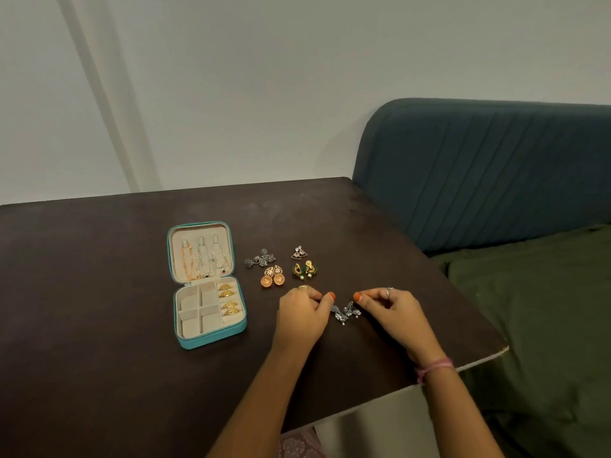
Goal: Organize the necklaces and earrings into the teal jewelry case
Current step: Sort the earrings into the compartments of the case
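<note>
Teal jewelry case lying open: three necklaces, four gold rings. Left hand and right hand pinching silver earrings; four earring pairs waiting on surface.

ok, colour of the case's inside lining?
Beige or cream lining inside the teal jewelry case, seen in the head view, the only one.

We see both forearms entering from bottom centre, angled up toward mid-frame. Left hand sits palm-down just left of centre, fingers curled in, thumb out to the right, ring on one finger. Right hand is right of centre, fingers curled, thumb and forefinger tips together pointing left, ring on one finger, pink thread band on the wrist. Hands near, not touching.
</note>
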Motion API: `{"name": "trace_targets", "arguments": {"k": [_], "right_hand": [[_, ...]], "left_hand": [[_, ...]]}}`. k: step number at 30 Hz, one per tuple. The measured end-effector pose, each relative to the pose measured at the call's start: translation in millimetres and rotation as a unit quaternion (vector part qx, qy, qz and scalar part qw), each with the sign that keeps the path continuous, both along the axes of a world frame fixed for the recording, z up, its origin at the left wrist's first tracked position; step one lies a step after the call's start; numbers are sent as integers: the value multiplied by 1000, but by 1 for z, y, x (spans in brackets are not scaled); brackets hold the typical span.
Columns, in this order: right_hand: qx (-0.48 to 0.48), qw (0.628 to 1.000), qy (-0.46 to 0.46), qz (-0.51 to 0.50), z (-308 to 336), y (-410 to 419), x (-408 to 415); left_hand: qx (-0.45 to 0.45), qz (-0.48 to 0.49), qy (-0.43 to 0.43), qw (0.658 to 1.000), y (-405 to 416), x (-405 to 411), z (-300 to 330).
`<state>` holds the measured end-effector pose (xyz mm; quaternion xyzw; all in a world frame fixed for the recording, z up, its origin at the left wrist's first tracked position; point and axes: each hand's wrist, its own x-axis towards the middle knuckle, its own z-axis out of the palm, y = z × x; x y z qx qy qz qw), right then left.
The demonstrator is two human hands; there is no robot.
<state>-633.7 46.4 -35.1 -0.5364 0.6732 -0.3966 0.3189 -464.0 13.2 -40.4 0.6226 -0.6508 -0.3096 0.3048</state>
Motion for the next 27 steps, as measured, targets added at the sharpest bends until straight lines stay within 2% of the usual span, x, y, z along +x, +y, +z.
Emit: {"name": "trace_targets", "arguments": {"k": [7, 11, 16, 18, 24, 27], "right_hand": [[54, 995, 88, -14, 7, -7, 13], [84, 991, 101, 9, 13, -10, 13], [68, 993, 92, 13, 12, -8, 11], [39, 998, 54, 1, 12, -5, 10], [-68, 997, -44, 5, 17, 3, 9], [-128, 989, -77, 14, 26, 5, 11]], "left_hand": [[15, -24, -49, 998, 2, -5, 4], [1, -18, -61, 998, 7, -7, 6], [10, -26, -56, 998, 5, -8, 9], [0, -32, -25, 999, 4, -7, 8], [-70, -29, 166, 983, 14, -5, 17], [-109, -42, 204, 972, 16, -3, 28]]}}
